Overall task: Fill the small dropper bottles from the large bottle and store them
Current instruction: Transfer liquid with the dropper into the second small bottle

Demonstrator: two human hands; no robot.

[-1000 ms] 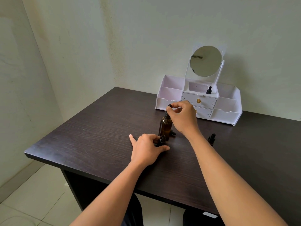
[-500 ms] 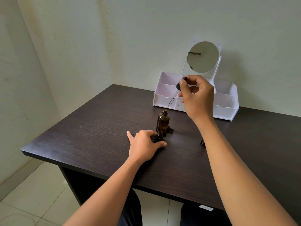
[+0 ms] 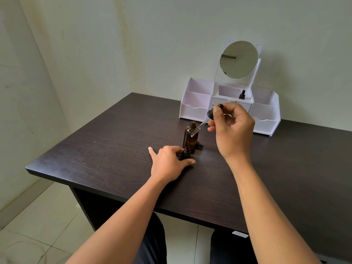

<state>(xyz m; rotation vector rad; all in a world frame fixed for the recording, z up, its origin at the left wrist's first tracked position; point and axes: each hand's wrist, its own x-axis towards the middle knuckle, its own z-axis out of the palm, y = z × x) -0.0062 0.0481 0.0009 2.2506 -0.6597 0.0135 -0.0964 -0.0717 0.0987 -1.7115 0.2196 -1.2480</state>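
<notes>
Mid-transfer: the large bottle [image 3: 191,139], brown glass with its neck uncapped, stands upright on the dark table [image 3: 106,147]. A small bottle [image 3: 187,151], also uncapped, sits just in front of it, close enough that the two may be touching.

The left hand [image 3: 170,162] steadies the small bottle with thumb and fingers curled round its base and one finger stretched flat on the table. Just above and to the right of the large bottle, the right hand [image 3: 233,130] pinches the black bulb of a dropper [image 3: 204,121] between thumb and forefinger, the other fingers loosely curled. The glass tube slants down across the large bottle's shoulder, not yet over the small bottle's mouth.

Whether the tube is loaded, and how much either bottle holds, cannot be told through the dark glass. A black cap [image 3: 200,145] lies just behind the large bottle.

Well behind it, a white organiser [image 3: 265,121] with a round mirror [image 3: 239,60] holds one capped bottle [image 3: 242,95] in its middle compartment, and no contents show in its other bins. By that count one bottle looks stored, while this one still appears to need filling, capping and putting away.
</notes>
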